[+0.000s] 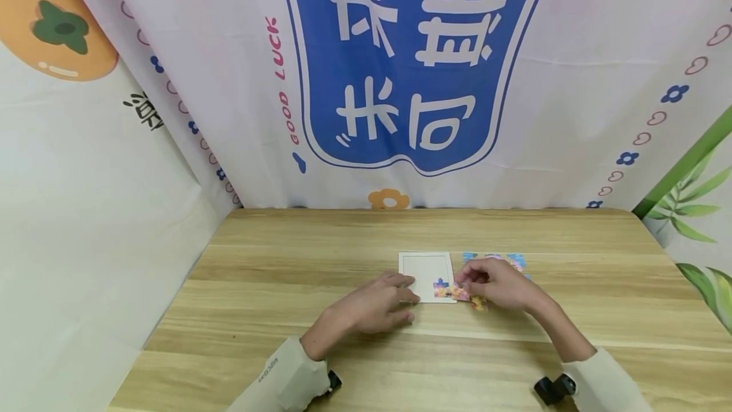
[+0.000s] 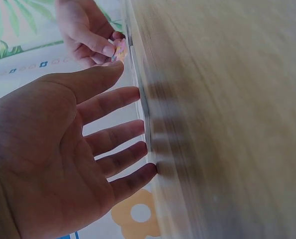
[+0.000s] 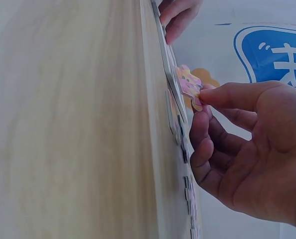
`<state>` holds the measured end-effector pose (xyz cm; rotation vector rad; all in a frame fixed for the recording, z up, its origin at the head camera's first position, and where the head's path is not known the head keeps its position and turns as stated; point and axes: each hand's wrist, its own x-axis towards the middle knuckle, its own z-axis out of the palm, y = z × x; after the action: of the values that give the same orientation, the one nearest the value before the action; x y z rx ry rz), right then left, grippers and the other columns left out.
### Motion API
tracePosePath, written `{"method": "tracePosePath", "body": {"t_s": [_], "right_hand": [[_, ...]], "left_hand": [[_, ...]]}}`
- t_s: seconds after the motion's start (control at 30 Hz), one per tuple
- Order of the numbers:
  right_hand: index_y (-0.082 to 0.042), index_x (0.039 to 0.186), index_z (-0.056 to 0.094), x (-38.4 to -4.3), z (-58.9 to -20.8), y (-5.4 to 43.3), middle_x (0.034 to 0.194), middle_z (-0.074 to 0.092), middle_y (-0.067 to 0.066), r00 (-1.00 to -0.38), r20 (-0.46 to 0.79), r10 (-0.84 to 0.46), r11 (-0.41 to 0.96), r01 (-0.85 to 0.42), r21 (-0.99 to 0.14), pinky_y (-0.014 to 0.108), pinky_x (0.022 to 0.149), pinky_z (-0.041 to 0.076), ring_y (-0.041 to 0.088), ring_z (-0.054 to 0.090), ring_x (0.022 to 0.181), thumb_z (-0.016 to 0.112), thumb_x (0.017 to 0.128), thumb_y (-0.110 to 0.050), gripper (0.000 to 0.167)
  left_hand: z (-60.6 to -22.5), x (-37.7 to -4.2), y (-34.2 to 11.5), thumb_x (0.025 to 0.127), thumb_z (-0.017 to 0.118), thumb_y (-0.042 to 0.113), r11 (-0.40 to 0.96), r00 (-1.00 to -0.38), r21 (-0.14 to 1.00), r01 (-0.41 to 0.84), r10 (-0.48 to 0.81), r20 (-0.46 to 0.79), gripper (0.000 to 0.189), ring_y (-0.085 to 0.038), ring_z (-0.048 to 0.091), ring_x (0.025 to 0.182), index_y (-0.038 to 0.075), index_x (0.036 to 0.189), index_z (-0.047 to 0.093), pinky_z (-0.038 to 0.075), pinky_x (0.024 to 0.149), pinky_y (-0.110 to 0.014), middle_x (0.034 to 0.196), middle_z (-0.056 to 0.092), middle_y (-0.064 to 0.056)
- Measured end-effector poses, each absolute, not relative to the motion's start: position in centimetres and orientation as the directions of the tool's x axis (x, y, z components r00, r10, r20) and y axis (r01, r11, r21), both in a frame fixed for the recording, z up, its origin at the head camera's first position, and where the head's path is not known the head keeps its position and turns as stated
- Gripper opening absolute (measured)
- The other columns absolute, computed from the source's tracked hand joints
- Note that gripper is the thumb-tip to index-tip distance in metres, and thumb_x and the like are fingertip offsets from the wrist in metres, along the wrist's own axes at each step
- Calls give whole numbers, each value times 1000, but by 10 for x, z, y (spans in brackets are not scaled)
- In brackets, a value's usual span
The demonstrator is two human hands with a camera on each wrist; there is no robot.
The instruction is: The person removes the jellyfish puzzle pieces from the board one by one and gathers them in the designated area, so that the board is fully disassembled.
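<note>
A white puzzle frame board (image 1: pixel 422 267) lies on the table, with a colourful jigsaw piece (image 1: pixel 441 289) at its lower right corner. The left hand (image 1: pixel 382 302) rests on the board's left edge, fingers spread and nearly straight; in the left wrist view the fingertips (image 2: pixel 138 128) touch it. Between thumb and finger, the right hand (image 1: pixel 496 283) pinches a pink and yellow jigsaw piece (image 3: pixel 190 85), tilted up at the board's right edge. Another yellowish piece (image 1: pixel 479 303) lies on the table just below the right hand.
More jigsaw pieces (image 1: pixel 516 260) lie right of the board, partly hidden by the right hand. The wooden table (image 1: pixel 297 259) meets a printed cloth (image 1: pixel 549 164) at its back edge. Both wrists wear dark camera mounts (image 1: pixel 555 390).
</note>
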<state>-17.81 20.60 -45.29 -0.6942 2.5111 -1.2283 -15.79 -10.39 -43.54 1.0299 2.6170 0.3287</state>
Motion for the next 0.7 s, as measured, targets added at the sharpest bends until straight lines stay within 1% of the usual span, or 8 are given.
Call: {"method": "tracePosePath", "body": {"t_s": [0.2, 0.5, 0.7], "right_hand": [[-11, 110, 77, -176, -452, 210, 99, 73, -1, -856, -15, -518, 542, -314, -779, 21, 73, 53, 8, 61, 86, 69, 101, -8, 12], [-10, 107, 76, -174, -455, 222, 100, 71, 2, -848, -6, -530, 522, -321, -790, 21, 74, 55, 5, 62, 88, 69, 101, -4, 11], [-8, 108, 75, -173, -454, 232, 98, 72, 3, -855, -31, -517, 523, -287, -803, 21, 74, 55, 6, 62, 86, 68, 100, -4, 11]], "left_hand": [[-434, -157, -104, 109, 64, 37, 720, -698, 326, 612, 686, -206, 38, -26, 38, 161, 23, 144, 69, 35, 132, -46, 169, 46, -4], [-434, -157, -104, 109, 65, 37, 720, -700, 326, 612, 686, -200, 37, -26, 39, 160, 23, 143, 70, 35, 132, -46, 168, 48, -3], [-435, -158, -104, 108, 65, 36, 722, -702, 326, 610, 684, -198, 37, -25, 39, 160, 24, 142, 71, 35, 132, -46, 168, 48, -2]]}}
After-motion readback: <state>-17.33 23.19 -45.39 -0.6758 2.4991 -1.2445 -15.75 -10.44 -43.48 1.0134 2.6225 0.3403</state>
